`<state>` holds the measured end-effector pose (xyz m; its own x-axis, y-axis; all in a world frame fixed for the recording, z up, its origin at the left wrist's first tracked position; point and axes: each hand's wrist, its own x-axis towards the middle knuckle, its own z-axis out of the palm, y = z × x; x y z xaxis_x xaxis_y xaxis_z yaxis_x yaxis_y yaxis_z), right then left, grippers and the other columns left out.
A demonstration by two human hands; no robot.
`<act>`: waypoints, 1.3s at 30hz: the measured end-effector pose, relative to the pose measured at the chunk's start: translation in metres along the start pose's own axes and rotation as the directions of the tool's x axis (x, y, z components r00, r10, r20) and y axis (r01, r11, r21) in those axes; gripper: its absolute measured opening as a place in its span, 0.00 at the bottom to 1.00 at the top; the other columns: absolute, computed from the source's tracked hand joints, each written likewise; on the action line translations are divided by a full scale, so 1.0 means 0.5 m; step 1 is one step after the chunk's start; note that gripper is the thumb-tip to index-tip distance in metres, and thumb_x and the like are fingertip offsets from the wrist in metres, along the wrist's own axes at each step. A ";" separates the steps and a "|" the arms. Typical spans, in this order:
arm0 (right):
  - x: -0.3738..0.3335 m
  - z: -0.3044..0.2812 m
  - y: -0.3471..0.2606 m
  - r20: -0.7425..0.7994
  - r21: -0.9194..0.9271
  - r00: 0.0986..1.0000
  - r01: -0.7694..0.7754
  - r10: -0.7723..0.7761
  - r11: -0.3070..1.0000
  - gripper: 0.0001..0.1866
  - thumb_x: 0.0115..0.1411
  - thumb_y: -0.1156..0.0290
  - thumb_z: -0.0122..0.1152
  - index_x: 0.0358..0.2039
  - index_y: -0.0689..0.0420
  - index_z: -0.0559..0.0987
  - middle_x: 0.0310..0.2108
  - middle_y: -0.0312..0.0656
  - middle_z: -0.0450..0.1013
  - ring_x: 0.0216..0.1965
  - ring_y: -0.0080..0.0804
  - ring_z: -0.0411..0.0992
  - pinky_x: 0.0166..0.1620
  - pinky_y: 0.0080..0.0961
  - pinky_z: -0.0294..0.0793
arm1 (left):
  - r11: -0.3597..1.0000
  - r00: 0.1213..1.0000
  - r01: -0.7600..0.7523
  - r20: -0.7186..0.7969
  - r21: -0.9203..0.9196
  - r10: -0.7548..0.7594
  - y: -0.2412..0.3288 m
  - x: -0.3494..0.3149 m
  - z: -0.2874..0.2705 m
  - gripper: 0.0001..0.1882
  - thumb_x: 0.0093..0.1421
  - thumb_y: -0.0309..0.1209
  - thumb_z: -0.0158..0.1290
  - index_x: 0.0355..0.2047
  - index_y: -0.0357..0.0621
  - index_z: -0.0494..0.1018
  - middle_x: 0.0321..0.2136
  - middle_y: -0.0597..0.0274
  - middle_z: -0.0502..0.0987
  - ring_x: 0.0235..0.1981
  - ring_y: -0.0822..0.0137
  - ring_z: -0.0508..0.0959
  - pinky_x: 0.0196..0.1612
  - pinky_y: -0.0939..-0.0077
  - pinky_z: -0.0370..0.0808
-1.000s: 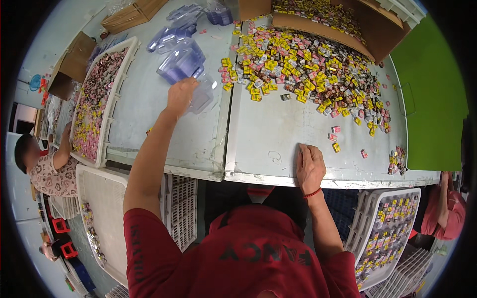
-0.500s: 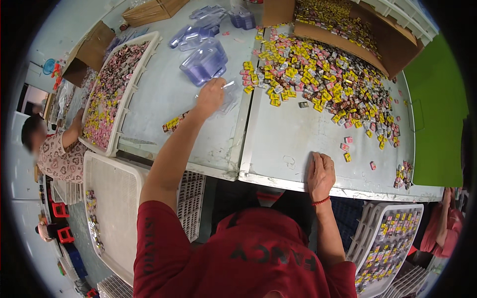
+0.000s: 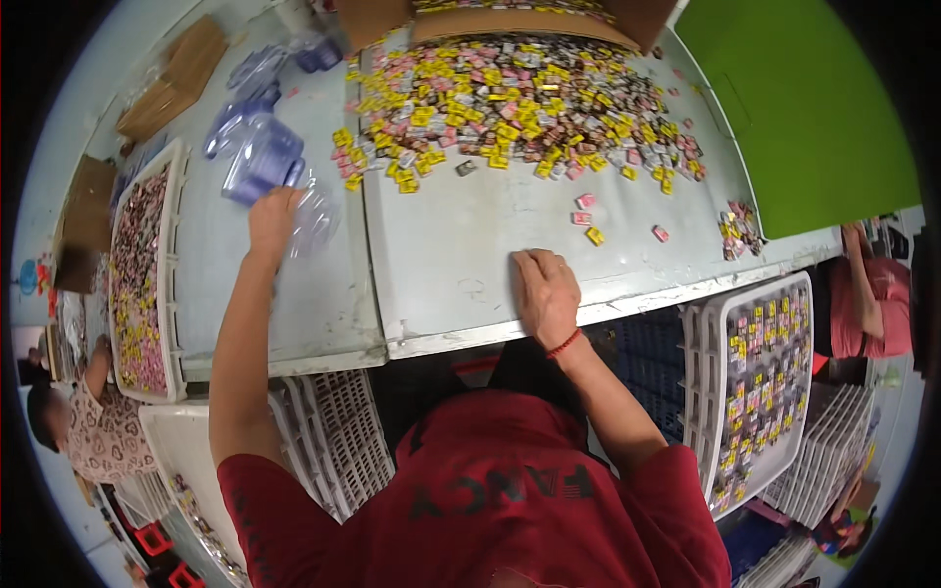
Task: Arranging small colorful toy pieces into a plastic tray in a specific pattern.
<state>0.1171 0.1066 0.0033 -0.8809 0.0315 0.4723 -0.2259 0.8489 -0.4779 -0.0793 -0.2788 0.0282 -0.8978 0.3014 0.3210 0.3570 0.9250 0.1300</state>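
On the left part of the table, my left hand (image 3: 272, 223) is closed on the edge of a clear plastic container (image 3: 316, 218), thin and blurred by motion. Just beyond the fingers lies a nested stack of bluish clear plastic containers (image 3: 263, 162). My right hand (image 3: 547, 292), with a red cord bracelet at the wrist, rests on the tabletop by the front edge, fingers loosely bent, holding nothing visible. A few small wrapped pieces (image 3: 581, 219) in pink and yellow lie beyond it. Farther back spreads a large heap of such pieces (image 3: 529, 113).
A cardboard box (image 3: 529, 22) holding more pieces stands behind the heap. A white tray (image 3: 174, 284) of pieces lies at the left, beside a co-worker (image 3: 106, 426). Right are a green panel (image 3: 804, 118) and stacked white trays (image 3: 701, 392); another person (image 3: 877, 304) stands beyond.
The view has swung, so the table sits farther left. My left hand stays by the containers with the clear one. The row of wrapped pieces near my left forearm is now hidden.
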 end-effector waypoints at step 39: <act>0.106 -0.091 0.243 -0.006 0.108 0.995 -0.097 0.098 0.989 0.10 0.58 0.79 0.56 0.41 0.60 0.78 0.38 0.47 0.75 0.42 0.46 0.72 0.45 0.34 0.71 | 0.864 0.872 -0.134 0.356 -0.486 0.336 0.613 0.151 0.121 0.10 0.52 0.32 0.61 0.29 0.40 0.76 0.26 0.52 0.78 0.31 0.52 0.78 0.36 0.59 0.73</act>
<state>0.0619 0.2354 0.0040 -0.8964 0.1174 0.4275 -0.1832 0.7799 -0.5984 -0.0534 0.0417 0.0355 -0.7547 0.6559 -0.0106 0.5542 0.6462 0.5247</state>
